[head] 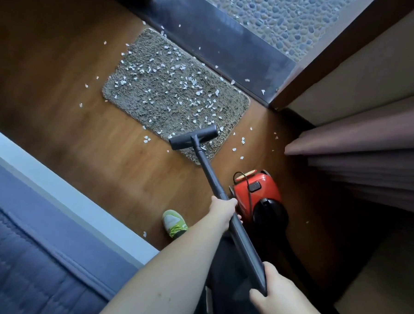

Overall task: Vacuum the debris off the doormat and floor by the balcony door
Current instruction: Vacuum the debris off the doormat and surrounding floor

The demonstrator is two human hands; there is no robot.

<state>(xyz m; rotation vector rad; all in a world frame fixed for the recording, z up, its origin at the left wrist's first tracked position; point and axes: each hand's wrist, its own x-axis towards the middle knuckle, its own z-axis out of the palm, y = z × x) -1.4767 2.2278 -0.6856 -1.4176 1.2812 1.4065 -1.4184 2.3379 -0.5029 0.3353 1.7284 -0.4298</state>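
Gripping the black wand (211, 173) at two places, both hands have their fingers curled round the tube: the left hand (224, 210) holds it midway along, fingers wrapped under and out of sight, and the right hand (270, 285) clasps its near end at about 5 o'clock in the view. From the left hand the wand runs toward 12 o'clock to the floor head (193, 137), which lies crosswise on the near end of the doormat (174, 93), flat on the pile as far as the angle lets me judge. White debris (187, 83) is scattered thickly over the doormat, with looser flecks on the wooden floor (85, 139) at its 3 and 9 o'clock sides and on the dark door sill (219, 41) at 1 o'clock. The red canister vacuum (258, 195) sits just beside the left hand at 3 o'clock, a black cord looping over its top; a pale strip on its far end may carry lettering, too small to read. A green shoe (174, 222) stands at 7 o'clock of that hand. Open floor lies at 9 o'clock of the doormat, up to the bed edge (59, 186). At 3 o'clock, folded curtains (368, 148) and the door frame (339, 46) close in near the mat's corner.
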